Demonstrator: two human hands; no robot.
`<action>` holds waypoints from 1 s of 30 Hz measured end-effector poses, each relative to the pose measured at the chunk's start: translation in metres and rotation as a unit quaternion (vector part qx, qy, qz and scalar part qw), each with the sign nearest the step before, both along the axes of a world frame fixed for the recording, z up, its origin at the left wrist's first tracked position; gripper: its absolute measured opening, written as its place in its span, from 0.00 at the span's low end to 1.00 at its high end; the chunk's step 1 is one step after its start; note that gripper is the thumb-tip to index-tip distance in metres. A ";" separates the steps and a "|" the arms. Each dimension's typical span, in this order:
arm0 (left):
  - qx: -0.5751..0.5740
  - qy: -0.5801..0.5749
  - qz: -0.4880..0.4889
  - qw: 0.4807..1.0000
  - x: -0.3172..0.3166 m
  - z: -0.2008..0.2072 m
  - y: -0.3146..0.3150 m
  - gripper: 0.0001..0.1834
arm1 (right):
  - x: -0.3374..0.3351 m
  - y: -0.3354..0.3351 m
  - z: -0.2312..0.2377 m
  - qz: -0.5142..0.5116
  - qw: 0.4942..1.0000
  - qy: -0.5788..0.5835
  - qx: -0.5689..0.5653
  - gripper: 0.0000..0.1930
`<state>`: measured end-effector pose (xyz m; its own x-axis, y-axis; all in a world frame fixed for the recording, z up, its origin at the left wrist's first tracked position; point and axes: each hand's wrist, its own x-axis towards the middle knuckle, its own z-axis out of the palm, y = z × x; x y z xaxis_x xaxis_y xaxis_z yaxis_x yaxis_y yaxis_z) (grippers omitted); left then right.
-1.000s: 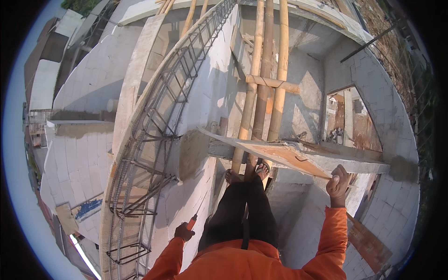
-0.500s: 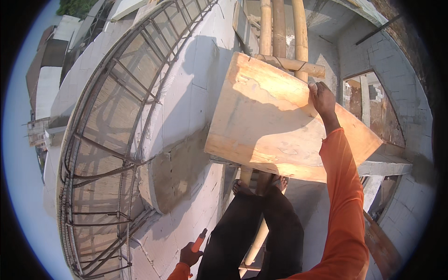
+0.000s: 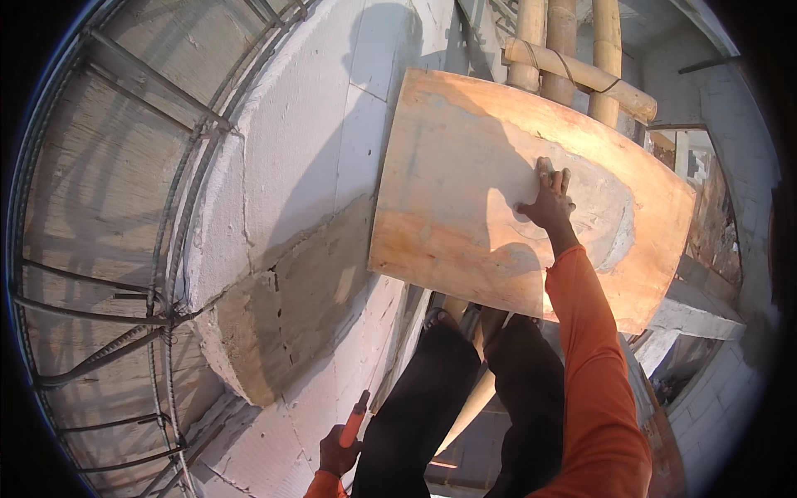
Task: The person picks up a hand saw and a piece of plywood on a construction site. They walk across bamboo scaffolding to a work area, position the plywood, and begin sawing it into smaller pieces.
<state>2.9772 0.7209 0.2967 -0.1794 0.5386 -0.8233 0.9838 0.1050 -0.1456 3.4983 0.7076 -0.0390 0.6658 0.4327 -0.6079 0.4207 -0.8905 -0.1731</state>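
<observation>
A plywood board (image 3: 448, 241) with worn, pale and orange-brown patches lies before me, across and in front of bamboo poles. My right hand (image 3: 551, 199) rests on its face with the fingers spread, beside a grey cement-like smear (image 3: 602, 212). Low beside my leg, my left hand (image 3: 339, 452) is closed round the orange handle of a tool (image 3: 354, 421). A dark end sticks up from that handle; the rest of the tool is hidden, so its kind cannot be told. The board's left edge is close to the white block wall (image 3: 324, 158).
Steel rebar (image 3: 170, 274) forms a cage along the left. Bamboo poles (image 3: 562, 50) run away behind the board, with a crosspiece (image 3: 585, 75) tied over them. My feet stand just below the board's near edge. A concrete ledge (image 3: 701, 319) juts out at right.
My right hand has let go of the board's far right edge and now lies spread on its face. The board has turned slightly. The wall and rebar appear larger; the left hand keeps its tool.
</observation>
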 end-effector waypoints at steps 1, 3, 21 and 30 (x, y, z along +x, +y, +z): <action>-0.002 0.000 0.009 1.000 0.000 0.002 -0.002 0.17 | -0.006 -0.009 -0.005 0.018 1.000 -0.010 0.001 0.58; -0.002 -0.001 0.014 1.000 0.000 0.001 -0.001 0.17 | -0.009 -0.018 -0.013 0.030 0.999 -0.019 0.005 0.57; 0.080 -0.248 0.318 0.912 0.099 -0.087 0.054 0.09 | -0.138 -0.338 -0.081 -0.677 0.733 0.041 -0.050 0.46; 0.077 -0.233 0.247 0.938 0.157 -0.079 0.063 0.04 | -0.146 -0.302 -0.092 -0.804 0.360 0.247 0.404 0.21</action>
<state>3.1345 0.7838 0.2174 -0.0778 0.6038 -0.7934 0.7631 0.5482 0.3423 3.3523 0.4060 -0.1306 0.3482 -0.1015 -0.9319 -0.7858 0.5105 -0.3492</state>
